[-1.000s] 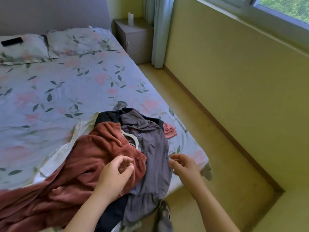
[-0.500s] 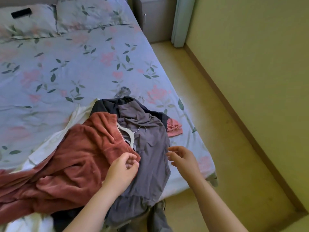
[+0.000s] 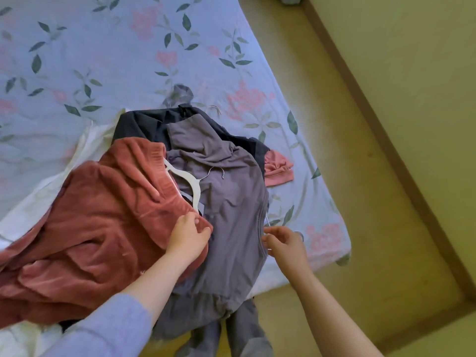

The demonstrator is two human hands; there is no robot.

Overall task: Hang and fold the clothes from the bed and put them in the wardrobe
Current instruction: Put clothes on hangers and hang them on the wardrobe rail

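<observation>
Clothes (image 3: 144, 127) heaped at the bed (image 3: 103, 60) corner, open floor (image 3: 334, 176) to my right.
My left hand (image 3: 188, 235) pinches the red sweater (image 3: 103, 228) at its hem, my right hand (image 3: 286, 243) the grey top (image 3: 231, 202) at its edge.

Single head-worn wide-angle view, set above the near edge of the bed (image 3: 180, 60) and facing steeply down and forward. The camera sits close to the work: both forearms enter from the lower border, and the left hand (image 3: 186, 238) and right hand (image 3: 286, 243) lie near frame centre over the heap of clothes (image 3: 231, 202). The floor (image 3: 334, 150) and the wall (image 3: 412, 60) run diagonally down the right side.
</observation>
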